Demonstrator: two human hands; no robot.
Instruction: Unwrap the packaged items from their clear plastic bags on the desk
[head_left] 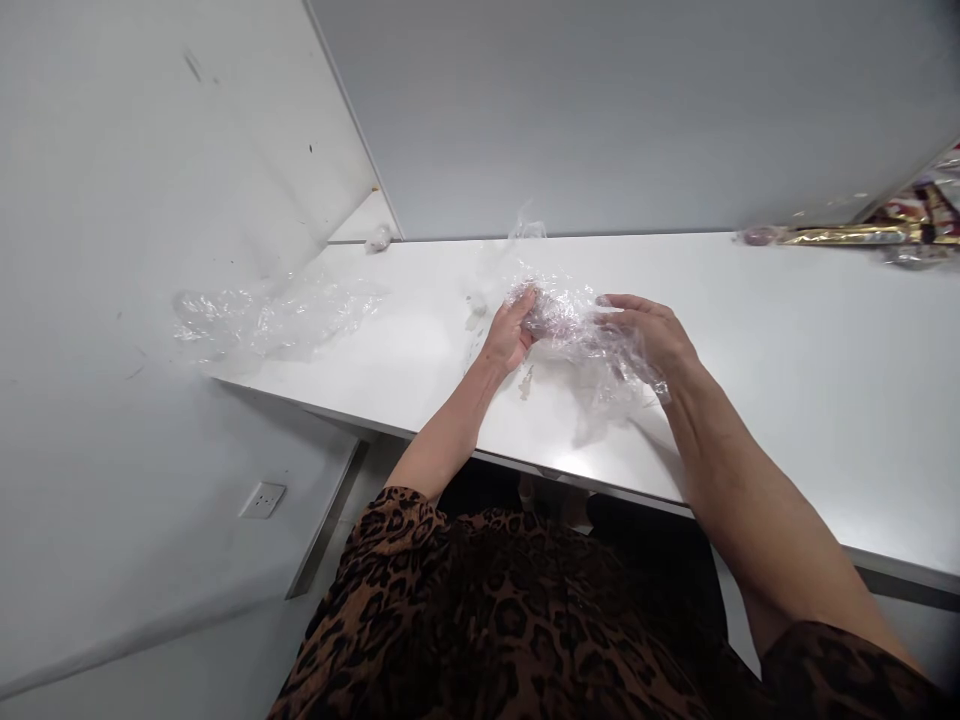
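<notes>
A bundle of crumpled clear plastic wrap [566, 318] is between my two hands above the white table. Something pinkish-purple shows through its layers, but its shape cannot be made out. My left hand [514, 330] grips the left end of the bundle, thumb on top. At the right side, my right hand [651, 335] has its fingers bent around the plastic, partly behind it. Loose folds of the wrap hang below the right hand towards the table.
More crumpled clear plastic [277, 315] lies on the left end of the white table [810, 400], by the wall. A small clear scrap [379, 238] sits in the back corner. Gold and red wrapped packages [855, 235] lie at the back right. A grey panel [622, 120] rises behind.
</notes>
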